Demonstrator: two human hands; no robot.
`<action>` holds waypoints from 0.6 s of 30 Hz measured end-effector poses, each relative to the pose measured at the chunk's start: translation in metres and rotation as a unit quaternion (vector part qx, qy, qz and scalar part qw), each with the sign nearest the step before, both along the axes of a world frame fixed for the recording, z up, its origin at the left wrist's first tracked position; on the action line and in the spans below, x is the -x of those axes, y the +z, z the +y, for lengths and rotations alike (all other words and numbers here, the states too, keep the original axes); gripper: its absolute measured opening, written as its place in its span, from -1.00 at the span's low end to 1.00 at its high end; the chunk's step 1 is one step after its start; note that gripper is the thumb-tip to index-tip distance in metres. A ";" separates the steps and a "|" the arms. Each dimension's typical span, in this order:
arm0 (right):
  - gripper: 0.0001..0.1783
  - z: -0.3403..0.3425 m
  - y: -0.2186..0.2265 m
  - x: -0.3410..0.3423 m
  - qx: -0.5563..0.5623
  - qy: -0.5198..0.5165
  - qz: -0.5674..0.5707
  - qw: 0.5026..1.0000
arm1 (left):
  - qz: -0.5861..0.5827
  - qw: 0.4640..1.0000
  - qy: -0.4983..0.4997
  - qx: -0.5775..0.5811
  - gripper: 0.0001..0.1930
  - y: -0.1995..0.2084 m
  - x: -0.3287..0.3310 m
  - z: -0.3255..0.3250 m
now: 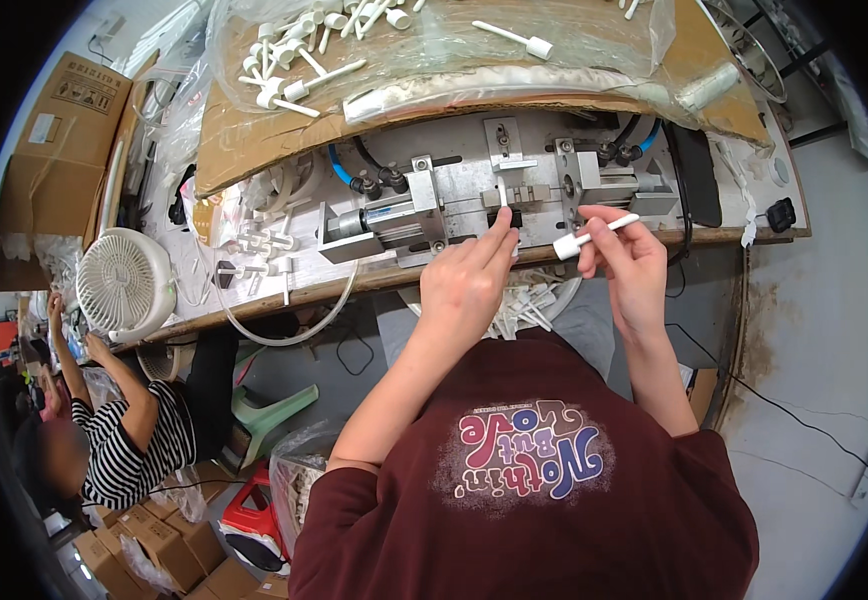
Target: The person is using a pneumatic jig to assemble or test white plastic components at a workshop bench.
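My right hand (630,268) pinches a white plastic piece (594,238), a thin rod with a wider cylindrical cap at one end. It holds the piece tilted, cap toward the left, just in front of the metal fixture (524,195). My left hand (466,285) reaches to the middle of that fixture with its fingers stretched out. The fingertips are at a white stem (502,188) set upright in the fixture; whether they press on it I cannot tell. A pneumatic cylinder (394,215) lies left of the fixture, another cylinder (619,180) right of it.
Above the fixture, a cardboard sheet (244,150) carries plastic film and several loose white pieces (299,75). More white pieces (529,305) lie in a container at my lap. A white fan (126,285) stands at the bench's left end. A person in a striped shirt (144,440) sits at left.
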State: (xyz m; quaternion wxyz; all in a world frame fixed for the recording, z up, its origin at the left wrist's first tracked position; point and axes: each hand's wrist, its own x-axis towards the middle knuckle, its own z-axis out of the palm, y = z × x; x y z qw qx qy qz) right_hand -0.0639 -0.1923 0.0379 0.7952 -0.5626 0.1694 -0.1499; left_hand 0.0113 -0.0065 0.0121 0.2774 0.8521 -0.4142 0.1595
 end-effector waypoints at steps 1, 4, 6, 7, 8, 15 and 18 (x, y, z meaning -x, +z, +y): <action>-0.79 -0.001 0.003 0.001 0.004 0.001 0.001 1.000 | -0.010 1.000 0.003 -0.012 -0.74 -0.001 -0.001 -0.001; -0.81 -0.004 0.010 0.004 0.012 0.007 0.004 1.000 | -0.002 1.000 0.002 -0.027 -0.73 0.007 -0.006 -0.003; -0.83 -0.007 0.010 0.004 0.011 0.020 0.005 1.000 | -0.011 1.000 -0.009 -0.023 -0.75 0.008 -0.006 -0.004; -0.84 -0.008 0.010 0.003 -0.003 0.028 0.015 0.999 | -0.016 1.000 -0.015 -0.021 -0.76 0.009 -0.006 -0.003; -0.84 -0.009 0.010 0.002 -0.018 0.035 0.026 0.999 | -0.011 1.000 -0.012 -0.025 -0.76 0.009 -0.006 -0.003; -0.82 0.001 -0.001 -0.012 -0.011 0.068 0.046 0.997 | 0.140 0.973 -0.098 0.155 -0.64 0.025 0.007 0.000; -0.83 0.005 0.010 -0.023 -0.013 0.121 0.039 0.992 | 0.142 0.962 -0.126 0.194 -0.62 0.037 0.014 0.000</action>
